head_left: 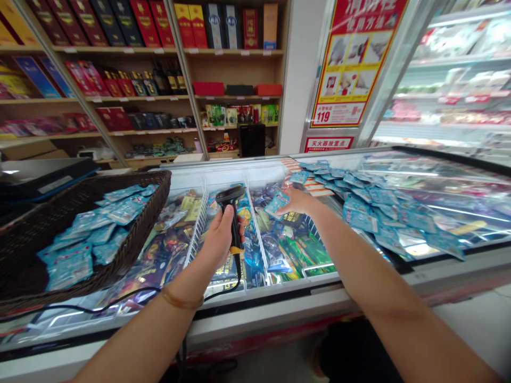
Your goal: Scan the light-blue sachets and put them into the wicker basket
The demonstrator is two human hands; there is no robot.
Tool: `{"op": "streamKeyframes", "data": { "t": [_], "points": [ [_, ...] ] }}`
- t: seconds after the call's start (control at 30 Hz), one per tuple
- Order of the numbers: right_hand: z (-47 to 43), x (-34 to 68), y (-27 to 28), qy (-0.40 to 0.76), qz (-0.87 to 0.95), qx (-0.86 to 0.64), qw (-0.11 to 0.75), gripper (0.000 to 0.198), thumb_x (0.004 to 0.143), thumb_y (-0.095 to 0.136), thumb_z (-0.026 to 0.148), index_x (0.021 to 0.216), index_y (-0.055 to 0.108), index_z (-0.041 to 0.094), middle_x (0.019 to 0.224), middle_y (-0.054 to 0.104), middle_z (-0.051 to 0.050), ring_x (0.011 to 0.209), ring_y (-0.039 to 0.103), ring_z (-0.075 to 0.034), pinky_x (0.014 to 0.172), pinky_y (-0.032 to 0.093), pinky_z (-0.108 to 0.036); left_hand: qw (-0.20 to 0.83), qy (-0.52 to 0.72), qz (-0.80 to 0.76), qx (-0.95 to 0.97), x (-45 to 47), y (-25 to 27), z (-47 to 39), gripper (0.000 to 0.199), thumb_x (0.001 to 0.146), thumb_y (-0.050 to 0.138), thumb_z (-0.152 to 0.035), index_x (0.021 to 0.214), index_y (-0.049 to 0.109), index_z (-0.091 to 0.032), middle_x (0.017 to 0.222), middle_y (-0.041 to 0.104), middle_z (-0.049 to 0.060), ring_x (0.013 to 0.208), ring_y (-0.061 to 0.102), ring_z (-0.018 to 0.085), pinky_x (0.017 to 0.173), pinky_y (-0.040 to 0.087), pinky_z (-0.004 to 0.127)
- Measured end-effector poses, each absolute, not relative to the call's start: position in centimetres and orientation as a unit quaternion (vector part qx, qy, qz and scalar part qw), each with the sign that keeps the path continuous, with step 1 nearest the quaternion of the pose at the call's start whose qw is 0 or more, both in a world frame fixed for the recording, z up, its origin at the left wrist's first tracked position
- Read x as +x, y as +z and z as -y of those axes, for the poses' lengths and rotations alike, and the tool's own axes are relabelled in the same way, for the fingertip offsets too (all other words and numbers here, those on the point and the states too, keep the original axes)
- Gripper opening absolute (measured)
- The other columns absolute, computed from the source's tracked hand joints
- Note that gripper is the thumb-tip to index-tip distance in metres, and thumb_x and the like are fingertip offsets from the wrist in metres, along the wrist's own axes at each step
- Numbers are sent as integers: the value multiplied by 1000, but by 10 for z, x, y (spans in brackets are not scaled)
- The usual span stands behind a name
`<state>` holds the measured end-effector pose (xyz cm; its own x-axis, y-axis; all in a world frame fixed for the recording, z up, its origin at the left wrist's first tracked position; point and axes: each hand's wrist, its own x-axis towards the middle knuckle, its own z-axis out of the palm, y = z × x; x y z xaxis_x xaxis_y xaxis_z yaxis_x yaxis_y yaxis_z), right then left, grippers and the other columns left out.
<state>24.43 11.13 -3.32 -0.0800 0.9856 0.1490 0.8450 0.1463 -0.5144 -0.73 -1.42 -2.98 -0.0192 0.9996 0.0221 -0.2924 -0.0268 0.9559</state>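
Observation:
My left hand [219, 234] is wrapped round the grip of a black barcode scanner [230, 198], which has a yellow-orange base and a trailing cable. In my right hand [297, 200] is a small light-blue packet [277, 204], pinched between thumb and fingers above the freezer's open section, just right of the scanner. To the right, a heap of similar blue packets [369, 199] lies spread on the freezer's glass lid. More of these packets [96, 226] are piled inside a dark brown woven basket [149, 213] at the left.
The chest freezer [279, 311] holds bagged goods between white wire dividers [257, 239]. A black cable [99, 308] runs along its front edge. Behind stand wooden shelves [235, 52] of boxes and bottles, a dark screen [251, 140] and a red-yellow poster [343, 69].

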Motion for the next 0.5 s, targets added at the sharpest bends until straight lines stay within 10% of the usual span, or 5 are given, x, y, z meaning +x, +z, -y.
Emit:
{"op": "streamKeyframes", "data": {
  "t": [0.27, 0.5],
  "points": [
    [-126, 231, -37, 409, 528, -504, 548, 72, 49, 95, 29, 112, 62, 22, 86, 74, 1, 80, 73, -23, 75, 62, -40, 578, 537, -410, 457, -1, -29, 19, 62, 75, 70, -79, 91, 52, -21, 64, 58, -5, 44, 52, 10, 40, 41, 24],
    [-132, 238, -41, 511, 495, -414, 568, 47, 56, 94, 37, 93, 68, 21, 87, 79, -2, 92, 76, -23, 91, 60, -40, 575, 477, -366, 554, 10, -27, 28, 58, 82, 64, -77, 91, 48, -22, 68, 58, -4, 45, 53, 9, 42, 42, 24]
  ]
}}
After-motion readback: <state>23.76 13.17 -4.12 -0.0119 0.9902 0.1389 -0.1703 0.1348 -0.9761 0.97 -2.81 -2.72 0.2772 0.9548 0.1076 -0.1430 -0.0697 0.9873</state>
